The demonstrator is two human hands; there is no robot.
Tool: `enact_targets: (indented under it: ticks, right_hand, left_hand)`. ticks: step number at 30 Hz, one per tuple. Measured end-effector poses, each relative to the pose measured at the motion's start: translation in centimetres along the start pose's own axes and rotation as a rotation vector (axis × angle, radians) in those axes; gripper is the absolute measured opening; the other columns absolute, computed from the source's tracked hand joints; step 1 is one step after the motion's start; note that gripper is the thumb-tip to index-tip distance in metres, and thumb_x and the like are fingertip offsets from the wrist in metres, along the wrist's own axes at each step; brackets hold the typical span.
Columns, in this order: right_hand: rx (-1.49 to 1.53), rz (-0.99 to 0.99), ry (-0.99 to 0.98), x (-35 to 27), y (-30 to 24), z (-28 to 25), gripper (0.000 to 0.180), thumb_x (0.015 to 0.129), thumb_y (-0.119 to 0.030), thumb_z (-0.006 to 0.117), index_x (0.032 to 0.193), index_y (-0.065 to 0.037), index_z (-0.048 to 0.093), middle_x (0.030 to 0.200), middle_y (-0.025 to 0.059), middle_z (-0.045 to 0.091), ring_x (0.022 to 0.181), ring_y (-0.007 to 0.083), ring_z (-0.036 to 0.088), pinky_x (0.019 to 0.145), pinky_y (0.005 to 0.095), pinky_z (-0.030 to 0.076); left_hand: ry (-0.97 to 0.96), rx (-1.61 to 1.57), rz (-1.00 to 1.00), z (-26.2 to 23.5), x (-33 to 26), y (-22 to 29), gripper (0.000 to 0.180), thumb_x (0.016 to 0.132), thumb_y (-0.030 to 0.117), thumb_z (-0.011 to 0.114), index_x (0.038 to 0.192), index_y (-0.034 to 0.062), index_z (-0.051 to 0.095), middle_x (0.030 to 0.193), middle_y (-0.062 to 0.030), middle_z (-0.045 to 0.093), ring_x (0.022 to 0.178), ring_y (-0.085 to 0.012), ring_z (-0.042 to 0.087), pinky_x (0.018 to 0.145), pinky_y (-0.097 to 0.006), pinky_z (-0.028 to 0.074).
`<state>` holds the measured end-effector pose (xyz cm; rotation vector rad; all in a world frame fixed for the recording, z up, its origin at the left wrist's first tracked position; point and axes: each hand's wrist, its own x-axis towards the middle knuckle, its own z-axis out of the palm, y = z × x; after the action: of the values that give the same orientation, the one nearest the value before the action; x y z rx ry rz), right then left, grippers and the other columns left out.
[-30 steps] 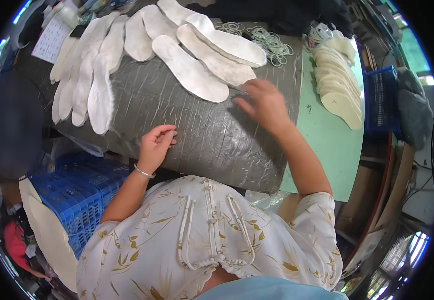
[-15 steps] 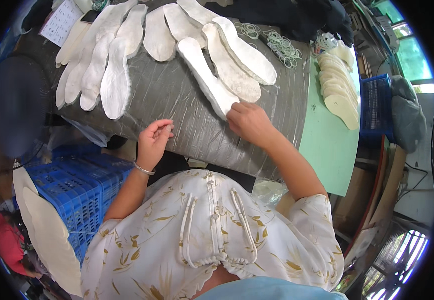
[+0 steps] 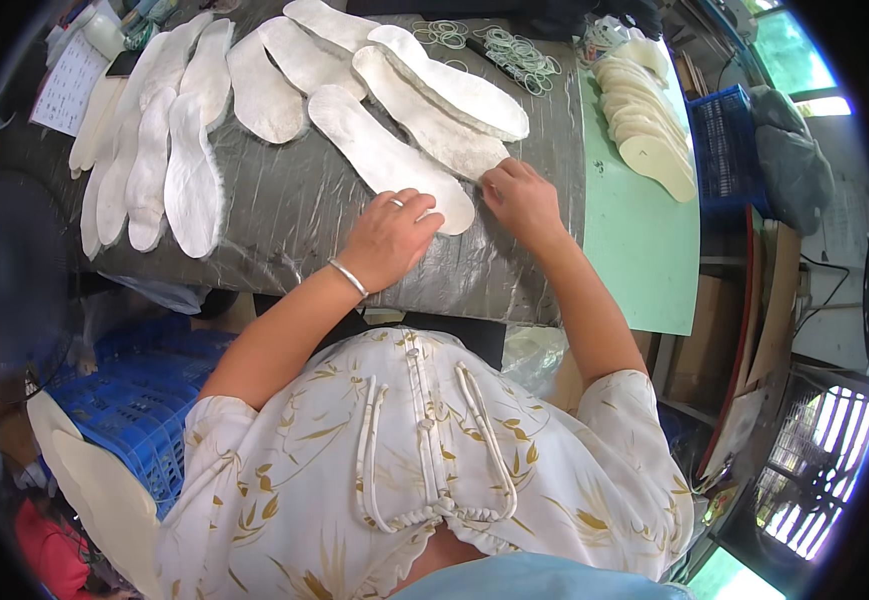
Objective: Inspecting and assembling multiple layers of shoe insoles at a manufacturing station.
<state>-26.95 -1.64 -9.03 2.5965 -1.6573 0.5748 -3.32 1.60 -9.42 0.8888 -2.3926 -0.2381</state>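
A white insole [image 3: 384, 145] with a fluffy edge lies flat on the dark, plastic-covered table, its wider end toward me. My left hand [image 3: 384, 240], with a ring and a bracelet, rests on its near left edge, fingers together and thumb stretched toward the end. To the right lies a second, more stained insole [image 3: 419, 112]. At its near end my right hand [image 3: 524, 200] is closed, fingertips curled down on the edge; the tips are partly hidden. A third white insole [image 3: 454, 85] lies beyond, overlapping it.
More white insoles [image 3: 194, 180] fan out at the left and back. Cream insoles [image 3: 634, 110] lie overlapped on a green sheet [image 3: 644, 270] at the right. Loops of string [image 3: 519, 60] lie behind. A blue crate [image 3: 134, 400] stands at lower left, a dark fan [image 3: 14, 260] beside the table.
The near insole was tilted with its end in my right hand; now it lies flat. My left hand moved right onto it. My right hand let go and shifted to the neighbouring insole's end.
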Motion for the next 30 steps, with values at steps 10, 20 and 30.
enact_targets:
  ticks: [10, 20, 30]
  right_hand:
    - [-0.233, 0.308, 0.144, 3.3, 5.9, -0.2, 0.014, 0.08, -0.018, 0.06, 0.088, -0.008, 0.063, 0.085, 0.0096, 0.063, 0.084, 0.029, 0.063, 0.069, 0.0415, 0.051]
    - [1.039, 0.864, -0.38, -1.1, -3.8, -1.3, 0.025, 0.085, -0.02, 0.061, 0.094, 0.003, 0.067, 0.077, 0.004, 0.066, 0.064, 0.0093, 0.061, 0.055, 0.0217, 0.049]
    - [1.063, 1.021, -0.363, -1.4, -4.9, -0.7, 0.018, 0.083, -0.013, 0.061, 0.085, 0.004, 0.064, 0.069, 0.0074, 0.066, 0.055, 0.011, 0.062, 0.05, 0.0225, 0.051]
  left_hand:
    - [0.063, -0.028, -0.008, 0.6, 0.2, -0.3, 0.009, 0.071, 0.009, 0.067, 0.079, 0.0084, 0.061, 0.103, -0.0053, 0.056, 0.102, -0.0236, 0.054, 0.083, -0.037, 0.041]
    - [0.213, -0.174, -0.134, 0.9, -0.5, -0.7, 0.017, 0.075, 0.01, 0.068, 0.091, 0.0089, 0.061, 0.09, -0.0058, 0.055, 0.08, -0.0244, 0.058, 0.069, -0.037, 0.047]
    - [0.358, 0.114, -0.311, -5.7, 0.1, -12.7, 0.016, 0.081, 0.003, 0.058, 0.096, 0.0045, 0.065, 0.098, -0.0119, 0.064, 0.09, -0.0316, 0.059, 0.081, -0.039, 0.047]
